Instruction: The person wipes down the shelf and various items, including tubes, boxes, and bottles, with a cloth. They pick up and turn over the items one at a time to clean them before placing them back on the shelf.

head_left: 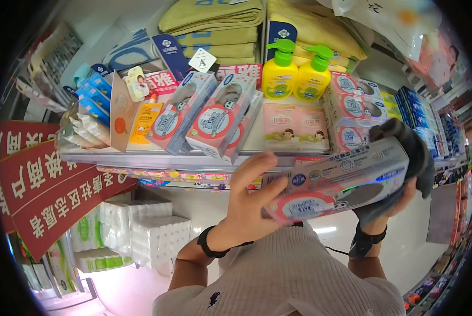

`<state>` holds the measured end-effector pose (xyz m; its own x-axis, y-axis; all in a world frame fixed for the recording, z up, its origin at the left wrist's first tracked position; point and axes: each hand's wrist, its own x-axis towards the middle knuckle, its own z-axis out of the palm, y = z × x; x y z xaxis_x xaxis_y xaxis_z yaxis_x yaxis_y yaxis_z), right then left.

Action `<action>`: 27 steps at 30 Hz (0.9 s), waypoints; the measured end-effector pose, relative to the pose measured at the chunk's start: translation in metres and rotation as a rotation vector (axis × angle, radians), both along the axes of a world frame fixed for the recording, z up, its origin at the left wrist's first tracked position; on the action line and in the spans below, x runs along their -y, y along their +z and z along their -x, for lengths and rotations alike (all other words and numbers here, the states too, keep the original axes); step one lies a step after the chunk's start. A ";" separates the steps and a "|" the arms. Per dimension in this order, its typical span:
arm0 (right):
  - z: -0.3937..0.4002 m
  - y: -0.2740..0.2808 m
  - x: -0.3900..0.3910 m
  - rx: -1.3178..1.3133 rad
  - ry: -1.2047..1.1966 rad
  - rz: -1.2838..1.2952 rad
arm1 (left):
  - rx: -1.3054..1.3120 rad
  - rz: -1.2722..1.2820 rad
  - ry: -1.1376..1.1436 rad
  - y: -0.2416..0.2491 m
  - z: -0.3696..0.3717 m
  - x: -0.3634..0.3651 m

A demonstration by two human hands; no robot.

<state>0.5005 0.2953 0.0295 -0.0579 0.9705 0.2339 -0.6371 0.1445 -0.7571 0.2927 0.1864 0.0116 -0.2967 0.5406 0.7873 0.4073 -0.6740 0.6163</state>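
Observation:
A long pink and grey box (341,181) with an oval window is tilted in front of my chest. My left hand (251,203) grips its left end, the thumb and fingers around the corner. My right hand (399,203) is at the box's right end, mostly hidden behind a dark grey cloth (423,152), and its fingers curl against the cloth and box. Similar boxes (180,110) lean on the shelf (178,157) beyond my left hand. Two pink packs (295,126) stand on the shelf behind the held box.
Two yellow pump bottles (281,73) stand behind the pink packs. More pink boxes (356,100) are stacked to their right. Folded towels (215,26) lie at the back. Red signs (62,195) and white paper rolls (159,237) are at the left.

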 end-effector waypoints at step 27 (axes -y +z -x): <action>0.056 0.012 0.009 0.693 0.149 -1.434 | 0.467 0.471 -0.702 -0.010 -0.001 -0.004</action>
<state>0.4449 0.2864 0.0410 -0.6057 -0.0421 0.7946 -0.3168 0.9288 -0.1922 0.2938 0.1905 0.0019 -0.0141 0.9444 0.3286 -0.3490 -0.3126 0.8834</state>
